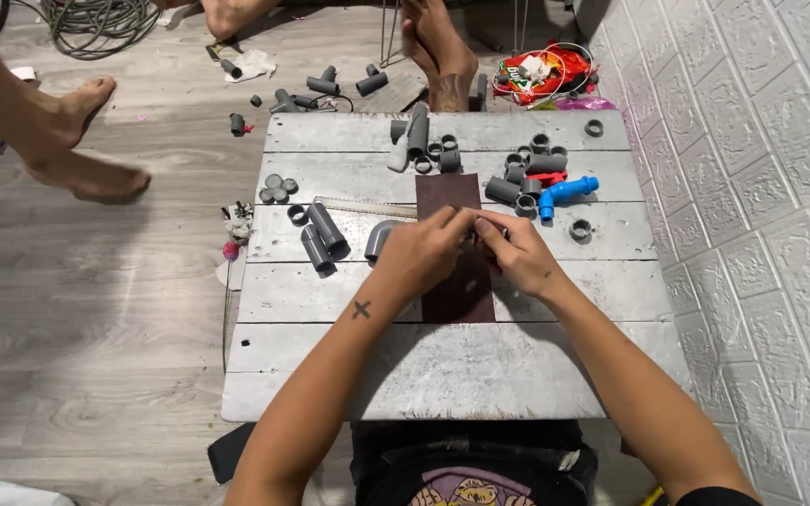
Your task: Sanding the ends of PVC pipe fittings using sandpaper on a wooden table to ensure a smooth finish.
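Observation:
My left hand (421, 251) and my right hand (516, 253) meet over a dark brown strip of sandpaper (455, 281) lying on a low white plank table (442, 365). The fingertips of both pinch something small between them, hidden by the fingers, just above the strip. A grey pipe elbow (379, 238) lies right beside my left hand. Two short grey pipe pieces (322, 236) rest further left.
Several grey pipe fittings (523, 169), loose rings and a blue tap (566, 193) lie at the table's far side. A metal ruler (363, 207) lies across the boards. Other people's bare feet (86, 173) stand on the wooden floor at left and beyond the table. A white textured wall runs along the right.

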